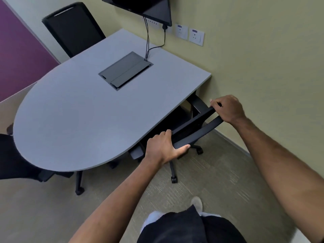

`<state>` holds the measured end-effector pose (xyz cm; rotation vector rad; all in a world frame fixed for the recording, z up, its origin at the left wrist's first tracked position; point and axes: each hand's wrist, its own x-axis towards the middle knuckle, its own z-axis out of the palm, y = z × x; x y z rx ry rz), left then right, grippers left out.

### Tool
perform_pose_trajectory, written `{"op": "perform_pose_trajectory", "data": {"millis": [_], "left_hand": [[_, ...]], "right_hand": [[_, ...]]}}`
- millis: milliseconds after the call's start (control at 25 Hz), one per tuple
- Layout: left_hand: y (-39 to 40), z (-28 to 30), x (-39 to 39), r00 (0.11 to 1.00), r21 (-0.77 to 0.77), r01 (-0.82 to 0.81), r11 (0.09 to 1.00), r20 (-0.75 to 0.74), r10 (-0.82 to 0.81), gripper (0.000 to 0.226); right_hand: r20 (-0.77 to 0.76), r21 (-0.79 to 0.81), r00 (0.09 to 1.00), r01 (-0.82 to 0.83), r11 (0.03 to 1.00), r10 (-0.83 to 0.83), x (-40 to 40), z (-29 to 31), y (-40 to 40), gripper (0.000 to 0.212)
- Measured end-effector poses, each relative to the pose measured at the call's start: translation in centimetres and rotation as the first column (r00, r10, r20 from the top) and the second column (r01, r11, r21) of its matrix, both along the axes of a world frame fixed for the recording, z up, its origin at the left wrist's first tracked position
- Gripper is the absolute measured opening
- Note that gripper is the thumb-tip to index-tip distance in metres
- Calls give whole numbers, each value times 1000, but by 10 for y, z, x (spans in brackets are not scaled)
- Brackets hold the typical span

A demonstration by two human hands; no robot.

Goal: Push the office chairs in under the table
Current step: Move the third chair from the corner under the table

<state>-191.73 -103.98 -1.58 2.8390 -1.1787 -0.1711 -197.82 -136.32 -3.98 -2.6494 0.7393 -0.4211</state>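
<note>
Head view: both hands, left (163, 148) and right (228, 109), grip the chair (196, 127) back, touching the table (78, 120) edge.

Head cam, looking down over table (73, 120), close.

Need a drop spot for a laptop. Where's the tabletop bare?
The table is bare almost everywhere: the whole rounded near end, and the strips on either side of the cable box. Crowded: behind the box, where the cables drop in, and the right edge, where both hands grip the chair back.
</note>
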Motion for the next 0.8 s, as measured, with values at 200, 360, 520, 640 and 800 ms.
{"op": "perform_pose_trajectory", "data": {"millis": [200, 360, 520, 640, 800], "left_hand": [[-29, -1, 20, 997, -35, -66, 997, -40, 64, 94], [-46, -2, 39, 995, -43, -97, 994, -28, 95, 93], [-59, -2, 57, 993, -54, -117, 992, -25, 116, 92], [-69, -4, 67, 991, -55, -135, 989, -22, 134, 92], [-85, -2, 79, 987, -57, -157, 986, -28, 156, 90]], "right_hand": [[12, 39, 997, -70, 997, 70, 36, 4, -28, 67], [15, 53, 996, -88, 995, 87, 63, 6, -45, 52], [32, 48, 994, -104, 993, 103, 83, 10, -56, 49], [18, 46, 994, -106, 993, 105, 100, 9, -67, 54], [-5, 52, 995, -101, 994, 101, 120, 7, -83, 63]]}}
